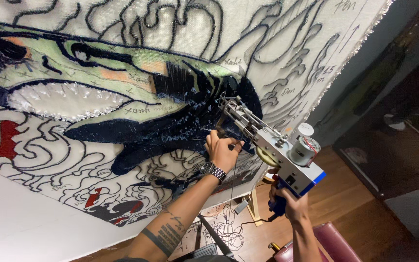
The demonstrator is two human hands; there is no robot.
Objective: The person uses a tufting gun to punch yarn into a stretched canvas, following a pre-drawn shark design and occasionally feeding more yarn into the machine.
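A large white cloth [287,43] stretched upright bears a drawn design, partly filled with green, navy, red and white yarn. My right hand [287,203] grips the blue rear handle of a silver tufting gun [272,145]. The gun's needle tip [224,103] presses into the navy tufted patch [190,121]. My left hand [223,150], with a metal wristwatch, is closed on the gun's front grip just below the barrel, close to the cloth.
A wooden frame leg [254,206] stands below the cloth on a wooden floor [360,199]. A dark red padded seat [335,242] sits near my right arm. Loose dark yarn [229,228] trails over the floor. Dark furniture stands at the right.
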